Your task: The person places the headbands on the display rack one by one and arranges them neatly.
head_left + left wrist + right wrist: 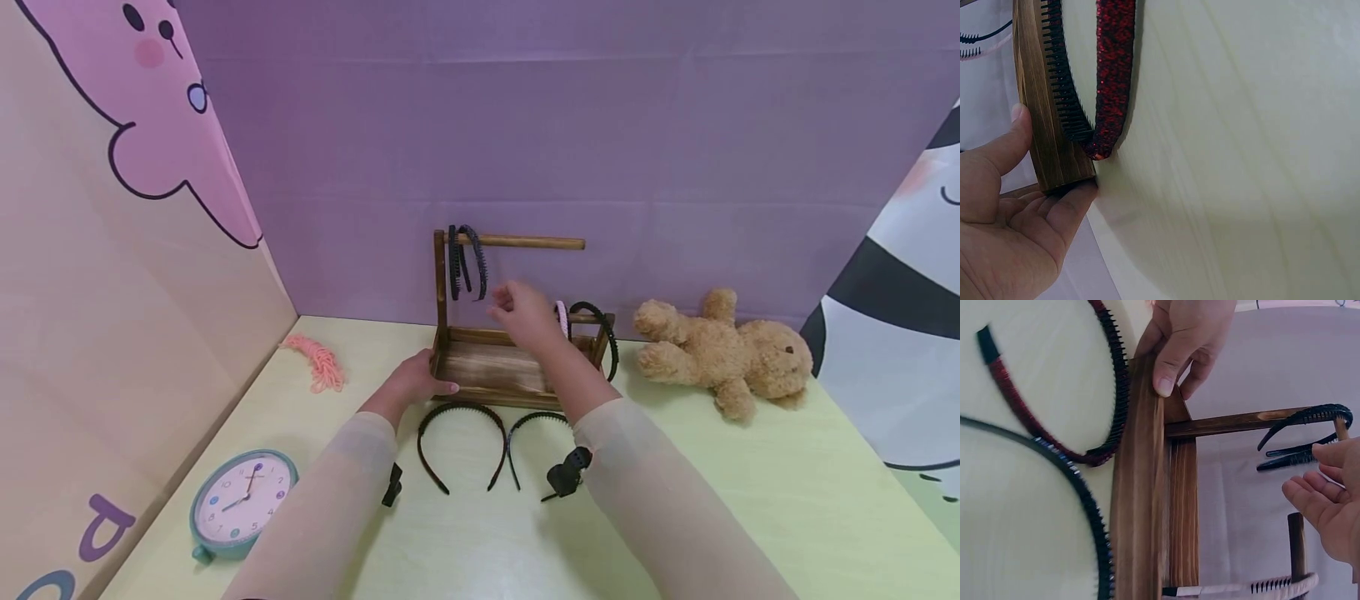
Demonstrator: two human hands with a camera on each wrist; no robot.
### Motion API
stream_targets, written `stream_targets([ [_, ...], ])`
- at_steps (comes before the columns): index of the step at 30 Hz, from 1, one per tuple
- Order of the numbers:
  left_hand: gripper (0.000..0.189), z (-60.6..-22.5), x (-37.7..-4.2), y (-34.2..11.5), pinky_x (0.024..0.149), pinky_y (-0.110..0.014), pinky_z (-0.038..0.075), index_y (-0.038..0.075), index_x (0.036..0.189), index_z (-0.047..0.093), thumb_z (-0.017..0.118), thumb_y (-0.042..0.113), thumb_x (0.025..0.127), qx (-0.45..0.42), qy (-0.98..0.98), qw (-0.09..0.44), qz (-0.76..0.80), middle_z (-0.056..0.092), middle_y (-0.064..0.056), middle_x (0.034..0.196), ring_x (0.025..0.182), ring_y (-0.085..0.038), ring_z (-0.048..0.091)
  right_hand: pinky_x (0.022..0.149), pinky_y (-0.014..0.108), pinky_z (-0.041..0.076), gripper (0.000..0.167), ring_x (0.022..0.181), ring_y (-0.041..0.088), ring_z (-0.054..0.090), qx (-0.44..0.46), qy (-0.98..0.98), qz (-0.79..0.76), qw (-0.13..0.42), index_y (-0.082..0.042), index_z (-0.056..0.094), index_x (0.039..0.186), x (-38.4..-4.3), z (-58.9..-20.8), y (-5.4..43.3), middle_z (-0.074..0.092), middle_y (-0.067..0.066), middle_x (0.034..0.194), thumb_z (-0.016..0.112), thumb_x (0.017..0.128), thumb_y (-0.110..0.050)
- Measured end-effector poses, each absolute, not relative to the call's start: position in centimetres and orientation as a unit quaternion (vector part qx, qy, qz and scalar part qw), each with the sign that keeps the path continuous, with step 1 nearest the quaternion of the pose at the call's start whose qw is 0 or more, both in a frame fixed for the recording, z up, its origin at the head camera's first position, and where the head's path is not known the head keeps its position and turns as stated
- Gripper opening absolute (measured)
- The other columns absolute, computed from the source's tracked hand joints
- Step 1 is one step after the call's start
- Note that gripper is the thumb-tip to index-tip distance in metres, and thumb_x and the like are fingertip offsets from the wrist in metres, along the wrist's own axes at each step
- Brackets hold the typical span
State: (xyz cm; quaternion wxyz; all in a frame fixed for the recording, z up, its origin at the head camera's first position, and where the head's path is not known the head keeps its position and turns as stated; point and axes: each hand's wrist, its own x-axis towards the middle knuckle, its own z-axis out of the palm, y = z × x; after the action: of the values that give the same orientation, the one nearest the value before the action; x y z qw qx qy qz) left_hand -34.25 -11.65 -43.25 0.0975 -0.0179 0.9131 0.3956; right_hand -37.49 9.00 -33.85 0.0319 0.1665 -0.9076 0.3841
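A wooden stand (495, 397) with an upper and a lower bar is at the table's back. My left hand (412, 379) grips its front left corner, thumb over the front board and fingers underneath. Dark toothed headbands (454, 262) hang near the post on the upper bar. Just right of their lower ends is my right hand (1329, 494), its fingers loosely bent and holding nothing. On the lower bar hang a pale pink headband (562, 317) and a black headband (613, 350). A red glittery headband (1115, 69) and a bluish sparkly one (1085, 494) lie before the stand.
Pink yarn (318, 362) lies at the back left, with a teal-rimmed clock (243, 500) nearer the front. A brown teddy bear (712, 354) lies right of the stand. A purple backdrop (600, 125) rises behind the table.
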Motion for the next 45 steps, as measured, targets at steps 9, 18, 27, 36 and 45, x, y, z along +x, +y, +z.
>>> stream_targets([
  [9, 0.089, -43.3, -34.2, -11.5, 0.117, -0.051, 0.029, 0.007, 0.155, 0.024, 0.076, 0.032, 0.087, -0.023, 0.912, 0.102, 0.396, 0.033, -0.016, 0.158, 0.145, -0.035, 0.03, 0.094, 0.044, 0.051, 0.028, 0.11, 0.024, 0.061, 0.178, -0.919, 0.35, 0.022, -0.01, 0.06, 0.119, -34.0, -35.6, 11.6, 0.065, 0.004, 0.114, 0.06, 0.099, -0.031],
  [18, 0.092, -43.3, -34.1, -11.6, 0.118, -0.052, 0.028, 0.008, 0.156, 0.024, 0.077, 0.033, 0.086, -0.038, 0.913, 0.101, 0.393, 0.032, -0.016, 0.158, 0.146, -0.036, 0.029, 0.078, 0.037, 0.054, 0.026, 0.093, 0.017, 0.063, 0.193, -0.929, 0.316, -0.012, -0.016, 0.063, 0.11, -30.7, -37.4, 13.6, 0.068, -0.002, 0.1, 0.061, 0.097, -0.039],
  [27, 0.091, -43.4, -34.1, -11.4, 0.117, -0.053, 0.029, 0.008, 0.156, 0.024, 0.077, 0.034, 0.085, -0.039, 0.915, 0.101, 0.387, 0.033, -0.016, 0.158, 0.145, -0.036, 0.031, 0.062, 0.03, 0.051, 0.022, 0.074, 0.017, 0.065, 0.18, -0.931, 0.31, -0.065, -0.018, 0.063, 0.104, -28.6, -40.2, 14.4, 0.068, 0.002, 0.089, 0.065, 0.095, -0.038],
  [36, 0.09, -43.2, -34.1, -11.3, 0.117, -0.053, 0.028, 0.007, 0.156, 0.023, 0.075, 0.033, 0.087, -0.031, 0.917, 0.101, 0.384, 0.032, -0.018, 0.158, 0.145, -0.037, 0.03, 0.059, 0.032, 0.051, 0.022, 0.06, 0.02, 0.064, 0.17, -0.924, 0.307, -0.153, -0.017, 0.061, 0.093, -26.5, -42.1, 14.1, 0.063, -0.001, 0.084, 0.069, 0.091, -0.038],
  [45, 0.091, -43.0, -33.8, -11.3, 0.117, -0.053, 0.028, 0.007, 0.156, 0.023, 0.076, 0.034, 0.087, -0.033, 0.917, 0.101, 0.385, 0.031, -0.018, 0.158, 0.146, -0.037, 0.029, 0.065, 0.031, 0.049, 0.023, 0.049, 0.022, 0.062, 0.183, -0.939, 0.219, -0.19, -0.021, 0.059, 0.085, -25.4, -43.3, 14.0, 0.061, 0.004, 0.06, 0.074, 0.086, -0.038],
])
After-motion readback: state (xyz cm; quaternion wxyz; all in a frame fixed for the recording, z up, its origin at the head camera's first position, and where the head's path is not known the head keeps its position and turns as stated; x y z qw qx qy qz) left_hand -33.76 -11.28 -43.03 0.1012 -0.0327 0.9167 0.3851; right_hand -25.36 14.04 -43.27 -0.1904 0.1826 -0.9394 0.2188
